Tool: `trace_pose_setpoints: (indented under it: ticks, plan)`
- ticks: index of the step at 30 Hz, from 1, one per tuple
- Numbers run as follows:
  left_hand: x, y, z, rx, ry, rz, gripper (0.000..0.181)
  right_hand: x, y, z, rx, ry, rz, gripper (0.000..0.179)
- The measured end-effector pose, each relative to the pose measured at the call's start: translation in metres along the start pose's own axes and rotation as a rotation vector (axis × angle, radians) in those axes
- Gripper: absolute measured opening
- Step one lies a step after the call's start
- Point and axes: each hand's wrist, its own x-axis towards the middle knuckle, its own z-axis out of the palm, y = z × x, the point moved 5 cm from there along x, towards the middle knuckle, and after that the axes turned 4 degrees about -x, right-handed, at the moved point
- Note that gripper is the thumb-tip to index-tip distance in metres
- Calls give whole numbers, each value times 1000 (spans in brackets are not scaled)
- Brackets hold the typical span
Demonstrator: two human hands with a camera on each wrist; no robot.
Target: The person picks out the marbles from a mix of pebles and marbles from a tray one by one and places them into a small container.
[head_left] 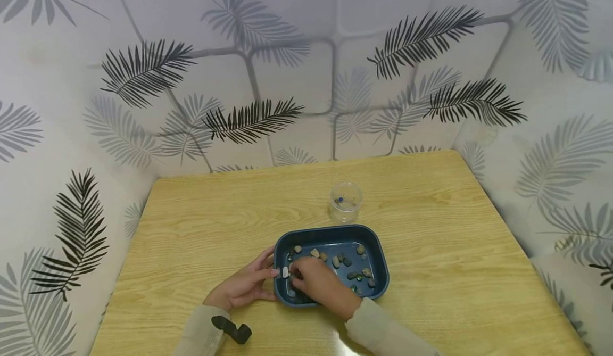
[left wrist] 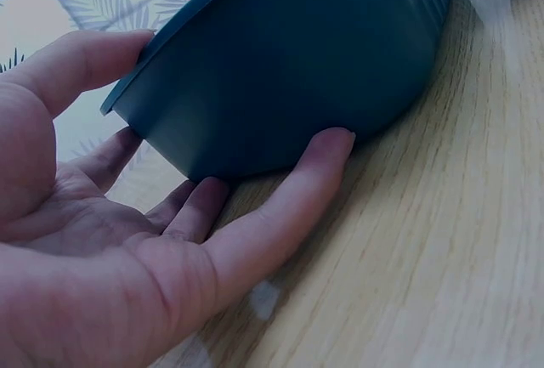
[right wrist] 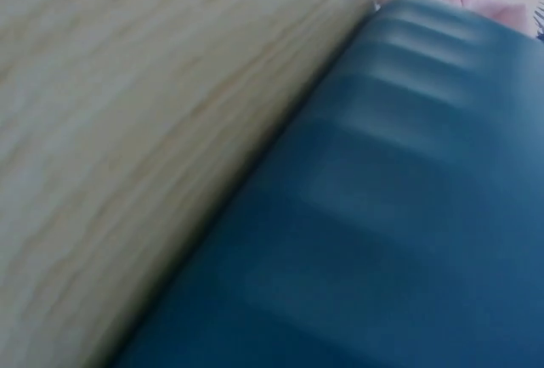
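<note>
A dark blue rectangular tub (head_left: 330, 232) stands on the table with several pebbles (head_left: 336, 262) spread over its bottom. My left hand (head_left: 249, 282) holds the tub's left end. In the left wrist view one digit lies on the rim and other fingertips (left wrist: 330, 143) are against the lower wall by the table. Reaching over the near side, my right hand (head_left: 313, 279) is inside the tub at its left part, fingers bent down among the stones, next to a white piece (head_left: 286, 272). Its fingertips are mostly hidden; I cannot tell whether they pinch a stone.
Behind the tub stands a clear plastic cup (head_left: 346, 215) with a few small bits inside, one of them blue. A wood-grain table (head_left: 215, 217) carries everything. Beyond its far edge rises a wall covering (head_left: 297, 79) printed with leaves.
</note>
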Motion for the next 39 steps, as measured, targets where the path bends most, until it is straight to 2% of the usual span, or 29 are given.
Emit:
trace_pose_setpoints:
  ticks: [4, 10, 18, 23, 30, 39]
  plan:
    - [0, 0, -1, 2, 7, 2, 62, -1, 7, -5, 64, 35, 8, 12]
    - [1, 0, -1, -15, -7, 5, 60, -7, 16, -19, 139, 69, 32, 13]
    - [0, 3, 0, -13, -3, 9, 62, -16, 32, -52, 183, 150, 58, 10]
    - [0, 2, 0, -17, -1, 1, 62, -23, 48, -77, 202, 164, 132, 11]
    - [-1, 2, 0, -21, -3, 7, 61, -28, 74, -110, 178, 230, 189, 10]
    - [-1, 1, 0, -17, 0, 12, 62, -19, 100, -137, 99, 245, 235, 14]
